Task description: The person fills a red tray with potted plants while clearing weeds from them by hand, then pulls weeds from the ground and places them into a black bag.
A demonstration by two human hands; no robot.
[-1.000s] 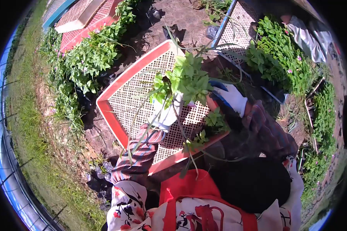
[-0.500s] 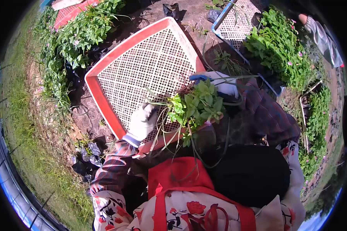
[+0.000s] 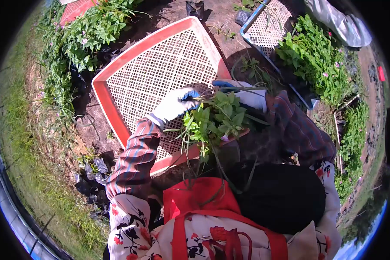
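Note:
A leafy green plant (image 3: pixel 223 113) with a pink flower and long, thin grass blades hangs over the near edge of a red-rimmed crate (image 3: pixel 109 110). My right hand (image 3: pixel 249 96), in a white glove with a blue palm, is closed round the plant's base, where brownish stems or roots show. My left hand (image 3: pixel 173 105), gloved the same way, is at the plant's left side. Its fingers are curled together against the stems; what they pinch is hidden. The crate's white lattice bottom faces me beneath both hands.
A blue-rimmed crate (image 3: pixel 246 31) stands at the upper right beside leafy flowering plants (image 3: pixel 310 60). Another person's pale sleeve (image 3: pixel 340 24) reaches in there. More plants (image 3: pixel 84 43) grow at the upper left, and black plastic bags (image 3: pixel 91 184) lie at the lower left.
My left hand has moved up and right, from the crate's near left part to the plant's stems. The other person's sleeve has come further in at the upper right.

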